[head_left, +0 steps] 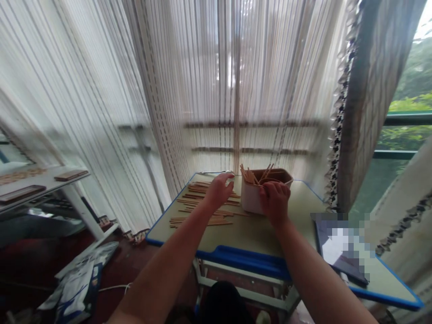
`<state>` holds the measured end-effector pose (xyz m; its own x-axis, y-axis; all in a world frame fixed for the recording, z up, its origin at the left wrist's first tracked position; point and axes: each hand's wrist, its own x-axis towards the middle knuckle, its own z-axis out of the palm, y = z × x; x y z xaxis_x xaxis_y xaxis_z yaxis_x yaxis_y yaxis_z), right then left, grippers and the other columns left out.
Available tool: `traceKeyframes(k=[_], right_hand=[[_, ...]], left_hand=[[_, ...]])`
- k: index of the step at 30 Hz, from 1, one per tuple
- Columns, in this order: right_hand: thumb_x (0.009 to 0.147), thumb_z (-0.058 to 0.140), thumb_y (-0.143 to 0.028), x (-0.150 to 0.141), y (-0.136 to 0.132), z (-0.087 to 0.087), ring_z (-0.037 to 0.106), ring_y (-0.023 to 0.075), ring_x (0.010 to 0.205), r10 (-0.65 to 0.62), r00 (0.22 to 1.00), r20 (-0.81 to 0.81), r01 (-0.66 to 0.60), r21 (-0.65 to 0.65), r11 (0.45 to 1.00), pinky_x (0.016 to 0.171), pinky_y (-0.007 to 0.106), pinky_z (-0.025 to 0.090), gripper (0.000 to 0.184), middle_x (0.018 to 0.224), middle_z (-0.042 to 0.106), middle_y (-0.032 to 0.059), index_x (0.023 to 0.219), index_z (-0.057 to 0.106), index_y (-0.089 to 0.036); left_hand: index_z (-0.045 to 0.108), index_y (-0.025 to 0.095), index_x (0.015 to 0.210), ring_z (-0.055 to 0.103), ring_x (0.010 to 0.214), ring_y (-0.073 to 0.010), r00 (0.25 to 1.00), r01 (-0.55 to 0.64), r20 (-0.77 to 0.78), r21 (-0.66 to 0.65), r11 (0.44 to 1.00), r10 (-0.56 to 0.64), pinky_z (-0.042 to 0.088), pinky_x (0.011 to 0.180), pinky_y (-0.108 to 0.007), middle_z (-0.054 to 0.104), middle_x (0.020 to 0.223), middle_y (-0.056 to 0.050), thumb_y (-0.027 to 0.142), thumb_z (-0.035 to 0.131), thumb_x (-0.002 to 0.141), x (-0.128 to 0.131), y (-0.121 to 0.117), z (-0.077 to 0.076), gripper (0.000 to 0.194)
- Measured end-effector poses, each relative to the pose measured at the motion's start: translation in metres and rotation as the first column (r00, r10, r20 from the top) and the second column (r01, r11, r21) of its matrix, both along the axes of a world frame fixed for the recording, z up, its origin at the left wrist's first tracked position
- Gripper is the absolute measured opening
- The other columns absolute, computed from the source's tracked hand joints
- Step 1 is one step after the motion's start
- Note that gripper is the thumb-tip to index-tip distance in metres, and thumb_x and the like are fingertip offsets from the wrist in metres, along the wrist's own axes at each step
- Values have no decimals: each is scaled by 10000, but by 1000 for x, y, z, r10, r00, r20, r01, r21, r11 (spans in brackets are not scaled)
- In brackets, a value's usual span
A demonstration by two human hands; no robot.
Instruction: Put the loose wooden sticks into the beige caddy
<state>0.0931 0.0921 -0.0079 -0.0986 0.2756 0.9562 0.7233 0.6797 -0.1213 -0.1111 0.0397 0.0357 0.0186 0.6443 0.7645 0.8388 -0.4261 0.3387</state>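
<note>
A white box with a brown inside (pixel 250 198) stands on the desk, and several thin wooden sticks (pixel 249 175) poke up out of it at the left. My right hand (pixel 276 200) is closed over the box's near rim at its right side. To the left of the box, my left hand (pixel 219 191) hovers over the desk with thumb and fingers apart and nothing visible between them. Beneath and around it, more wooden sticks (pixel 189 220) lie flat in loose rows. My left hand and forearm hide part of these rows.
The desk (pixel 256 234) has a blue edge. A tablet-like device (pixel 340 252), partly blurred out, rests at its right. Sheer curtains (pixel 216 90) hang right behind. On the left, another table (pixel 64 184) carries flat wooden pieces; a printed bag (pixel 81 283) lies on the floor.
</note>
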Motion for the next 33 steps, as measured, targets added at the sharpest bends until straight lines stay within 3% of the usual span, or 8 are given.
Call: traceKeyframes(k=[5,11,15,21,28,33], right_hand=[[837,491,-330,0,6,-5,501,225,903,-31,999,6,31,9,999,900,392,330,163,849,622,56,820,589,-200],[858,458,-378,0,14,-10,488,229,914,-65,997,32,65,11,998,896,373,305,257,854,624,95,822,606,-172],[859,443,-407,2,17,-13,479,242,913,-73,995,66,72,11,997,903,372,294,287,857,631,119,811,605,-175],[860,434,-397,0,14,-12,491,270,933,-38,999,19,38,-28,999,892,412,309,262,877,629,118,814,594,-195],[864,437,-389,0,9,-9,484,249,924,-51,998,29,51,-23,998,894,397,320,264,864,623,110,814,597,-185],[863,444,-384,0,9,-8,479,233,915,-58,998,37,59,-17,998,895,380,330,265,854,618,102,814,604,-179]], left_hand=[[681,188,930,615,927,-180,967,-165,-237,-283,945,98,473,879,-317,687,944,-53,259,505,835,-14,-40,-35,213],[659,189,987,564,1007,-218,894,-358,-381,-286,889,237,430,906,-372,659,1007,-74,336,513,826,-16,-72,-65,262],[662,184,891,548,1002,-237,864,-420,-432,-333,845,259,426,868,-401,652,996,-71,343,455,848,-14,-73,-69,265],[645,208,996,508,1045,-256,834,-472,-474,-350,809,282,402,877,-430,606,1087,-73,345,427,856,-12,-66,-71,293],[640,236,1027,501,1053,-244,864,-454,-416,-401,796,283,393,873,-406,586,1093,-71,309,455,859,-13,-64,-72,260],[673,258,973,531,1015,-217,906,-368,-357,-395,842,228,370,871,-387,617,1038,-48,288,439,888,-16,-64,-71,251]])
